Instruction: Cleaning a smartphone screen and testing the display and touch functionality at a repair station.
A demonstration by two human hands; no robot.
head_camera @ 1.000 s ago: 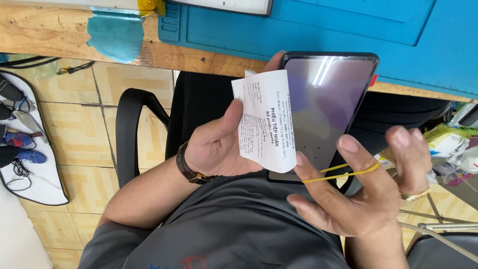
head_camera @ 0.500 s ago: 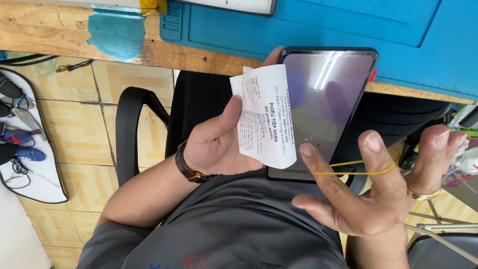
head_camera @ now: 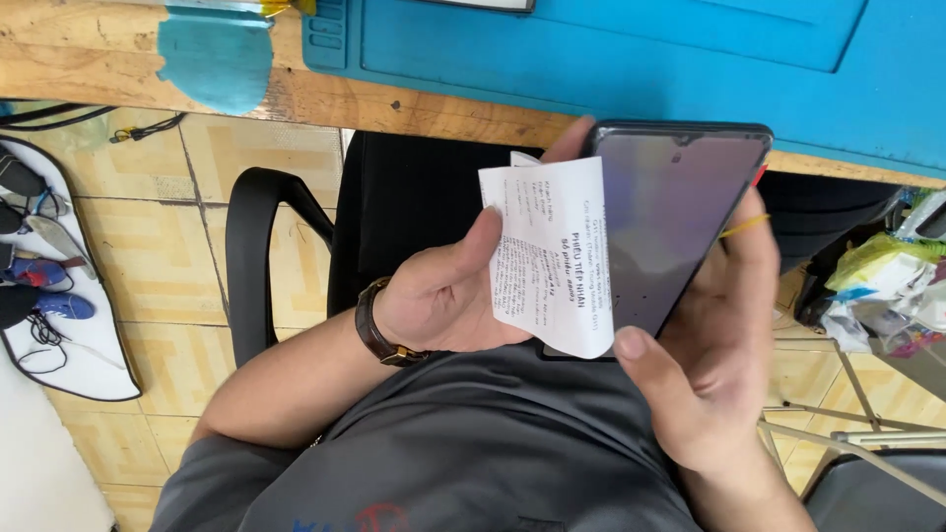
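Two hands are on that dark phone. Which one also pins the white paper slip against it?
The left hand, the one with the brown wristwatch: its thumb presses the slip onto the phone. The right hand only cups the phone's edge, a yellow rubber band on its fingers.

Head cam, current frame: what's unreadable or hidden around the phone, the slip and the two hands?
- Phone: back and lower left corner hidden in the head view by the paper slip and both hands; the screen shows only glare.
- Yellow rubber band: only a short stretch shows; the rest runs behind the right hand.
- Left hand: fingers hidden behind slip and phone.
- Bags at right: contents cut off by the edge.
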